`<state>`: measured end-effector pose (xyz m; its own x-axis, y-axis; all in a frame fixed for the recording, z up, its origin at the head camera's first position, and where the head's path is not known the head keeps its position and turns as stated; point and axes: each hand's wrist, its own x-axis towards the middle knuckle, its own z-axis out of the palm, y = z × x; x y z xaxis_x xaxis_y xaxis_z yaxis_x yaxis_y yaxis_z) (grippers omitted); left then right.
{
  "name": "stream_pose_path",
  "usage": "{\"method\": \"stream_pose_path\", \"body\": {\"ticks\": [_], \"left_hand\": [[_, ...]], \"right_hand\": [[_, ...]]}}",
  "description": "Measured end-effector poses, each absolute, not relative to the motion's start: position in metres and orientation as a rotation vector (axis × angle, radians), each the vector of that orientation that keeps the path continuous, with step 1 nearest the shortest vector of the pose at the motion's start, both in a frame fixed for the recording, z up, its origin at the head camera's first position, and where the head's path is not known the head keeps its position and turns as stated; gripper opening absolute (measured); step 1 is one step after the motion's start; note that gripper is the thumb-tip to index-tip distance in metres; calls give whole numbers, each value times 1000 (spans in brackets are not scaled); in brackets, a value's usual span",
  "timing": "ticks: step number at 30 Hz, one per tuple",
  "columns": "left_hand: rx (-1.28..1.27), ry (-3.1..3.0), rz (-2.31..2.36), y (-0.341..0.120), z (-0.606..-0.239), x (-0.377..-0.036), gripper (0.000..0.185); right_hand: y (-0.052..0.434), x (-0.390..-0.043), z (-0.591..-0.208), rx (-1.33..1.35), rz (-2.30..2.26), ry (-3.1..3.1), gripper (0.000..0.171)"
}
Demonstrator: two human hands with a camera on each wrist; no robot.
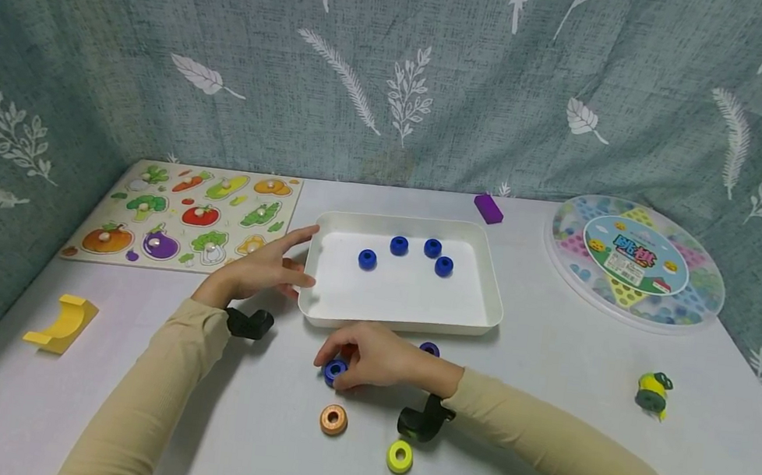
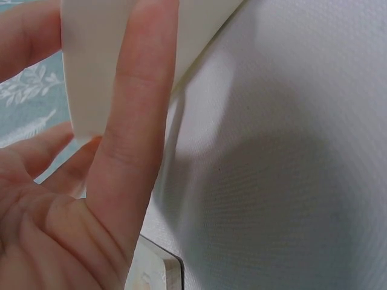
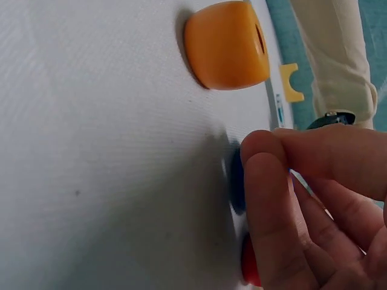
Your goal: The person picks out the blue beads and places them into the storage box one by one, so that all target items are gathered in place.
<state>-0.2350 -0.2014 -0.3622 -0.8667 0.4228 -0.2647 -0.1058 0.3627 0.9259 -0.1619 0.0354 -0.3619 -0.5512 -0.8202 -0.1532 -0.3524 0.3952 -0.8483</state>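
A white tray (image 1: pixel 487 297) sits mid-table with several blue rings (image 1: pixel 399 246) inside. My left hand (image 1: pixel 265 267) rests with straight fingers (image 2: pixel 136 121) against the tray's left corner (image 2: pixel 97 60). In front of the tray, my right hand (image 1: pixel 374 358) pinches a blue ring (image 1: pixel 335 370) that lies on the table. In the right wrist view, fingertips (image 3: pixel 272 199) curl over that blue ring (image 3: pixel 237 181), and a red ring (image 3: pixel 249 263) sits just beneath them. An orange ring (image 1: pixel 334 419) (image 3: pixel 227 45), a yellow-green ring (image 1: pixel 400 456) and a purple ring (image 1: pixel 429 349) lie nearby.
A vegetable peg puzzle (image 1: pixel 193 216) lies at the back left, and a yellow arch block (image 1: pixel 64 320) sits near the left edge. A purple block (image 1: pixel 488 207) lies behind the tray. A round game case (image 1: pixel 635 262) and a green-yellow toy (image 1: pixel 651 390) are on the right. A leaf-print curtain backs the table.
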Motion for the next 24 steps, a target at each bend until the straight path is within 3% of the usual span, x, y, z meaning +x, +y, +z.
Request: {"method": "stream_pose_path", "body": {"ticks": [16, 24], "left_hand": [[288, 2139, 1537, -201, -363, -236, 90], [286, 2149, 1528, -202, -363, -235, 90]], "right_hand": [[36, -162, -362, -1010, -1026, 2139, 25], [39, -172, -343, -849, -1109, 2082, 26]]}}
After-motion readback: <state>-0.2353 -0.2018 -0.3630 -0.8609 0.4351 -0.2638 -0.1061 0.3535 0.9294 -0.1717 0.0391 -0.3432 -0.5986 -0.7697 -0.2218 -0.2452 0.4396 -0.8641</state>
